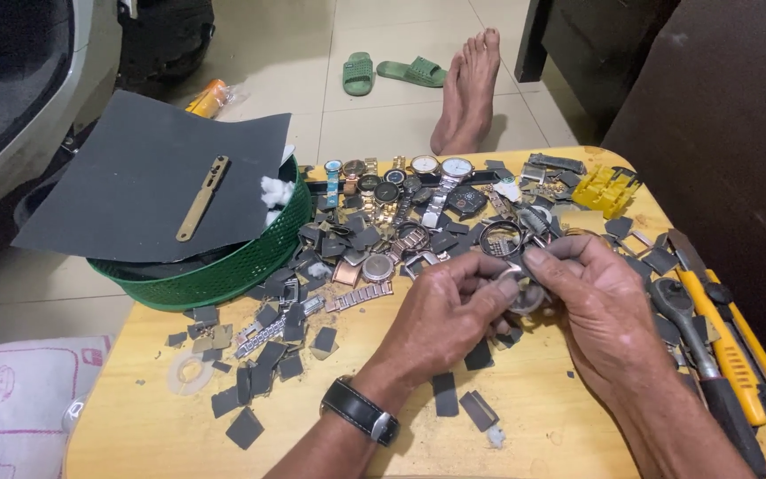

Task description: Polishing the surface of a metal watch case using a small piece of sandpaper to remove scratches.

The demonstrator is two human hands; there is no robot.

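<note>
Both hands meet over the middle of the wooden table [569, 417], the left hand [449, 306] and right hand [591, 297] each pinching with thumb and fingertips a small round metal watch case [523, 297] held between them. It looks light, rigid, smooth and slippery, perhaps easily scratched, so the rim seems the safest grip. Watches [418, 177] lie far behind, scattered dark squares [268, 364] left.

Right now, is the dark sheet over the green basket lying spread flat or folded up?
Spread flat. The dark sheet lies open across the green basket, and a tan strip tool rests on top of it.
</note>
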